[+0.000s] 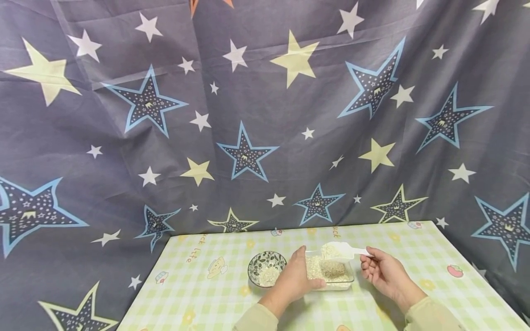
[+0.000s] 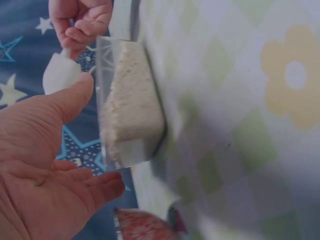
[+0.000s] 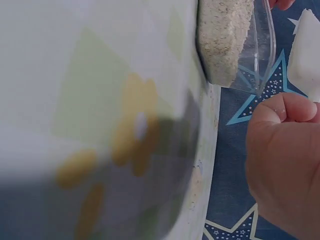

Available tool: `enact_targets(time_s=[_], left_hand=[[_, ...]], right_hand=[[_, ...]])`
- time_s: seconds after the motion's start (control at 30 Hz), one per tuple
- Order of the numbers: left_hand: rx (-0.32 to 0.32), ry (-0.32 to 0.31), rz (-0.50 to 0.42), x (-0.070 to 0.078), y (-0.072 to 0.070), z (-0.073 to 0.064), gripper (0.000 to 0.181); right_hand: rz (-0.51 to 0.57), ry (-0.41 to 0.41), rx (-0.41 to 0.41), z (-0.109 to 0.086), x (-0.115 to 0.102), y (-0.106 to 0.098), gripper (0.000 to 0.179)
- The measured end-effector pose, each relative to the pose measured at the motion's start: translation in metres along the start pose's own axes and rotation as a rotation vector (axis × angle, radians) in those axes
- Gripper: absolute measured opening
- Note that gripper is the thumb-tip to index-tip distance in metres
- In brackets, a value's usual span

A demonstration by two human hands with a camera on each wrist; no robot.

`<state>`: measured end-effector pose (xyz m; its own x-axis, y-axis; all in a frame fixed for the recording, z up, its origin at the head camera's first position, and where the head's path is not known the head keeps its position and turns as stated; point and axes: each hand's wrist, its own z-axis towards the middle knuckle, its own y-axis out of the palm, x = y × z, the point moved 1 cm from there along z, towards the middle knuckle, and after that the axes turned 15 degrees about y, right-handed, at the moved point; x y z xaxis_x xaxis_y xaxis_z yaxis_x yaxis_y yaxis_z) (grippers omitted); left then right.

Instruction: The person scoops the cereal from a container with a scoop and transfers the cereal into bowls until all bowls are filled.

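My right hand (image 1: 385, 275) pinches the handle end of a white scoop (image 1: 347, 252), which carries pale grain flakes, like oats. The scoop is held over a clear rectangular container (image 1: 337, 287) of the same flakes, with a darker patch on their surface. At the container's left end is my left hand (image 1: 293, 279), its thumb toward the front rim and its fingers toward the back. The left wrist view shows that thumb and the fingers spread apart beside the container wall (image 2: 103, 100). Just left of this hand stands a black-and-white patterned bowl (image 1: 256, 264) with some flakes inside.
A green-and-white checked cloth (image 1: 198, 280) with printed flowers and small pictures covers the table. Behind the table's far edge hangs a dark curtain (image 1: 273, 179) printed with stars.
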<state>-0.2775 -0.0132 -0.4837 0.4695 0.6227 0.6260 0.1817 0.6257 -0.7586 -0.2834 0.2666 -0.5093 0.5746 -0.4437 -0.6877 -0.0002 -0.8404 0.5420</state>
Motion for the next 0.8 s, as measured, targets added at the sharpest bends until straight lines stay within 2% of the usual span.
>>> enact_targets(time_s=[0.17,0.3,0.6,0.8], left_hand=[[0.021,0.062,0.009,0.004,-0.018,-0.005,0.111],[0.050,0.102,0.017,-0.003,-0.036,-0.012,0.107],[0.110,0.096,0.081,-0.054,-0.076,-0.037,0.110],[0.131,0.041,0.104,-0.081,-0.092,-0.058,0.117]], right_hand=[[-0.009,-0.002,-0.014,-0.003,-0.006,0.006,0.035],[-0.008,-0.007,-0.039,-0.003,-0.010,0.014,0.035],[-0.044,-0.028,-0.056,0.002,-0.014,0.037,0.035],[-0.053,-0.033,-0.080,0.005,-0.013,0.056,0.033]])
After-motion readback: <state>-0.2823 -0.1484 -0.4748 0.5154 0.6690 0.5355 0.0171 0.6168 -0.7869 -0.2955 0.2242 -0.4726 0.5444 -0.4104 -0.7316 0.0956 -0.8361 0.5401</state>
